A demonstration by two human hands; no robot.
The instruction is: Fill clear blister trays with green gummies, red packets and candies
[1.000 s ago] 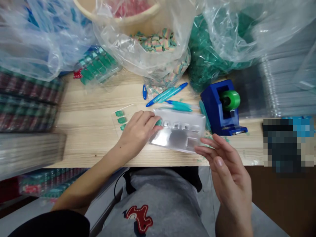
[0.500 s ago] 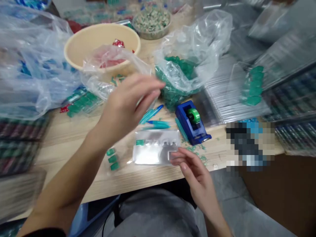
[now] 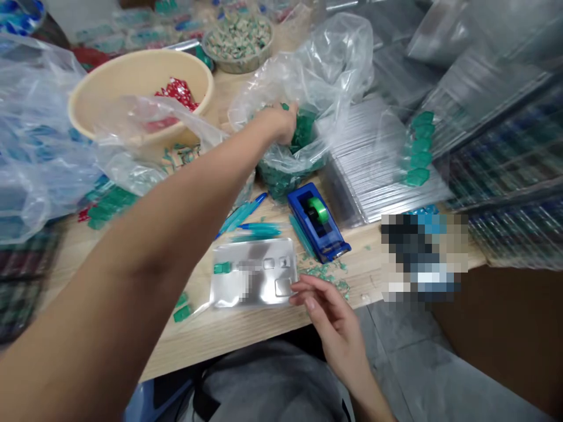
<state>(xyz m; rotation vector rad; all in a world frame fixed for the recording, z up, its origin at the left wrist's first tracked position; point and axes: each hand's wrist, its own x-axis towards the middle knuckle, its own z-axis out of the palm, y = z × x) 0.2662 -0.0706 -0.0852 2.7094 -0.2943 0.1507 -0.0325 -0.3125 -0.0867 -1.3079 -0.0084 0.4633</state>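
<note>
My left hand [image 3: 279,123] reaches into a clear plastic bag [image 3: 325,64] of green pieces [image 3: 303,129]. Most of its fingers are hidden there, so their grip cannot be made out. A clear plastic tray [image 3: 250,287] with shaped recesses lies on the table, one green piece [image 3: 222,268] at its upper left. Beside the tray's right edge is my right hand [image 3: 323,305], fingers loosely curved, thumb apart, holding nothing. More green pieces [image 3: 182,313] lie left of the tray, partly behind my left forearm.
A blue tape dispenser [image 3: 319,225] stands right of several blue pens [image 3: 259,230]. Stacked clear trays [image 3: 373,164] are behind it at right. A cream basin [image 3: 97,99] and a bowl of small pieces [image 3: 240,44] stand at the back. Green scraps [image 3: 325,274] litter the wood.
My left hand has moved forward from above the table into the bag of green pieces. My right hand remains by the tray. The whole view has shifted slightly.
</note>
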